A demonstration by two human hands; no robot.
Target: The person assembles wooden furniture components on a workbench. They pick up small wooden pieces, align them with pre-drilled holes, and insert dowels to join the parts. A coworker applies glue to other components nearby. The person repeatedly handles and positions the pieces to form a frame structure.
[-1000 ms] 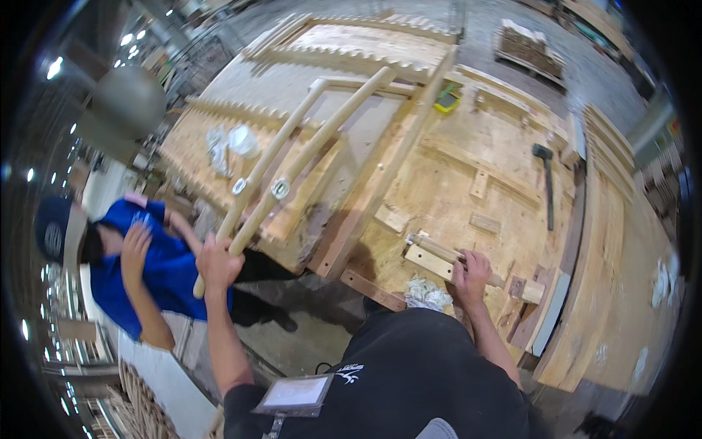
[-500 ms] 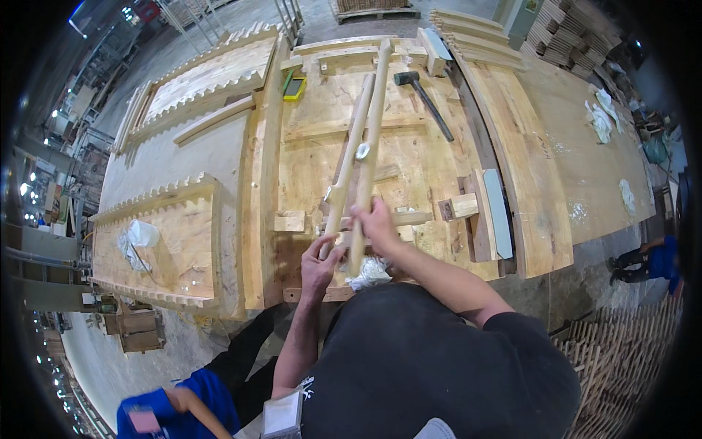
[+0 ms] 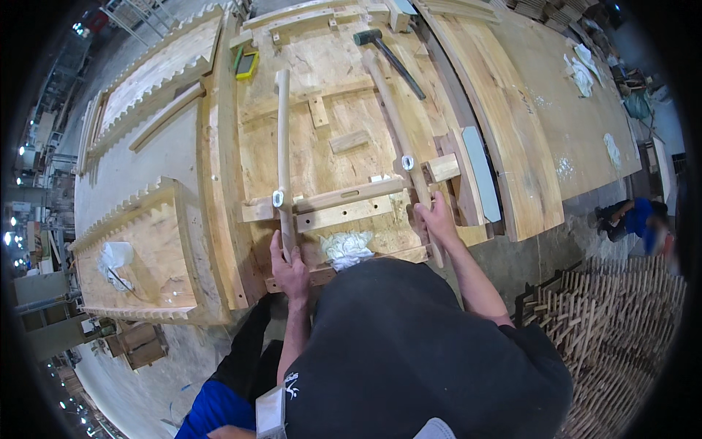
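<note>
My left hand (image 3: 291, 272) is closed around the lower end of a long wooden post (image 3: 284, 132), which stretches away from me on the left of the bench jig. A second wooden post (image 3: 393, 117) lies slanted on the right, its near part gripped by my right hand (image 3: 437, 219). Each post has a mortise ringed with white, apparently glue, facing up. Between the posts lies a slotted wooden rail (image 3: 322, 202), with a drilled wooden strip (image 3: 344, 216) in front of it. A crumpled white rag (image 3: 346, 249) sits close to my body.
A black mallet (image 3: 398, 69) lies toward the far right of the jig, and a yellow-edged tool (image 3: 247, 66) at far left. A loose wood block (image 3: 349, 141) rests mid-jig. Notched racks (image 3: 131, 256) stand left with a white cup (image 3: 117, 254). People in blue (image 3: 643, 227) are nearby.
The two posts, held close together in the middle before, are now spread apart, one left and one right. My hands have moved apart with them, and the rail between shows more fully.
</note>
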